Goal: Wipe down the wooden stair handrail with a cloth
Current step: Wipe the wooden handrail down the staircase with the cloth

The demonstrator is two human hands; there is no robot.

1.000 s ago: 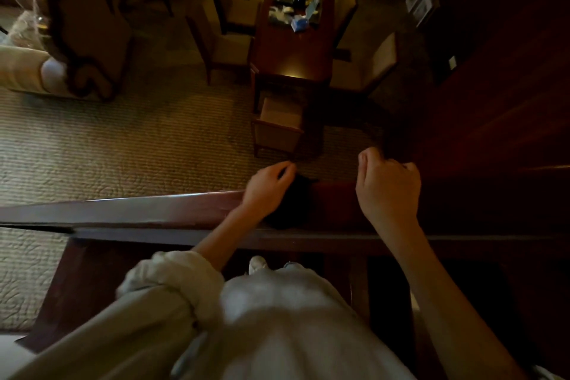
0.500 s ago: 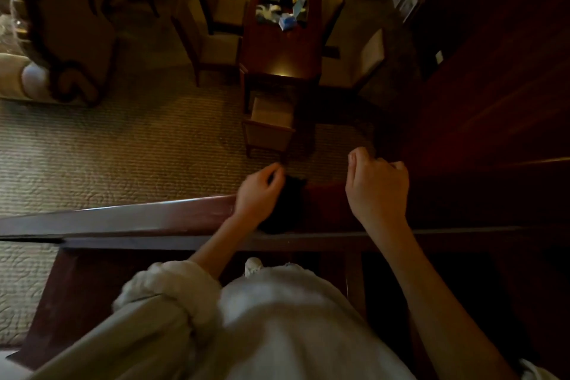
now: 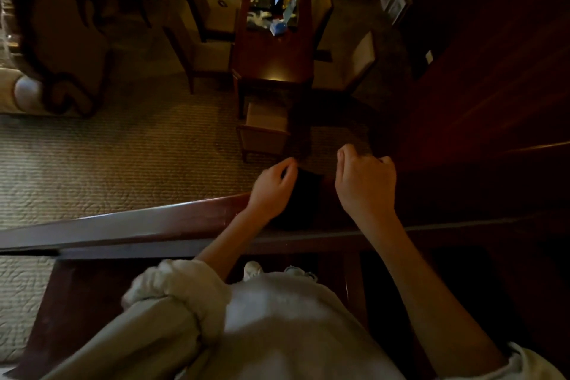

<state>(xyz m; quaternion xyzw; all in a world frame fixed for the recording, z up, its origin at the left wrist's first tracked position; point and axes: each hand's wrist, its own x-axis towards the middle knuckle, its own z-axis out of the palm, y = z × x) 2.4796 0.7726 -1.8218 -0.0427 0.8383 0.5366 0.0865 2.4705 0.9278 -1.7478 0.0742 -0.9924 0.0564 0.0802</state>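
The left hand [image 3: 271, 190] pinches a dark cloth [image 3: 305, 194] on the wooden handrail [image 3: 138, 222]; the right hand [image 3: 367, 185] curls its fingers beside it, hold unclear.

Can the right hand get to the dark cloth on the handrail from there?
Probably yes: the right hand is over the handrail beside the cloth, with only bare rail between them. The left hand grips the cloth's left edge.
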